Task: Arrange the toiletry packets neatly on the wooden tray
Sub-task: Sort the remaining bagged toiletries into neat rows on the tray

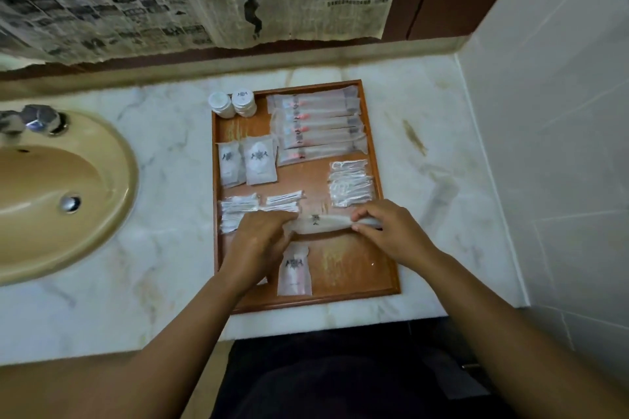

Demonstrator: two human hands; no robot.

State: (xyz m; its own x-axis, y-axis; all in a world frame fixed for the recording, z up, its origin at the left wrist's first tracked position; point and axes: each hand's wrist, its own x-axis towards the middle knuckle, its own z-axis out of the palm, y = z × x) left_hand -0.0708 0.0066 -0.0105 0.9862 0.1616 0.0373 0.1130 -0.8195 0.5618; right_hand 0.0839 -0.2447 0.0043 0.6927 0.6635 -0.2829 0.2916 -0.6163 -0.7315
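On the wooden tray (354, 269), in the middle of the frame, stand two white jars (220, 105) at its upper left corner. About six long clear packets (316, 124) overlap at the upper right, and two square logo sachets (259, 160) lie below the jars. A third sachet (294, 270) lies lower centre. The left hand (257, 241) and right hand (388, 231) each pinch one end of a translucent, logo-printed long packet (320, 224), held crosswise over the tray. The tray rests on a marble bench (425, 153).

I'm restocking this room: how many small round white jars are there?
2: side by side at the wooden tray's far left corner, the left jar plain-lidded, the right jar logo-lidded. No others visible.
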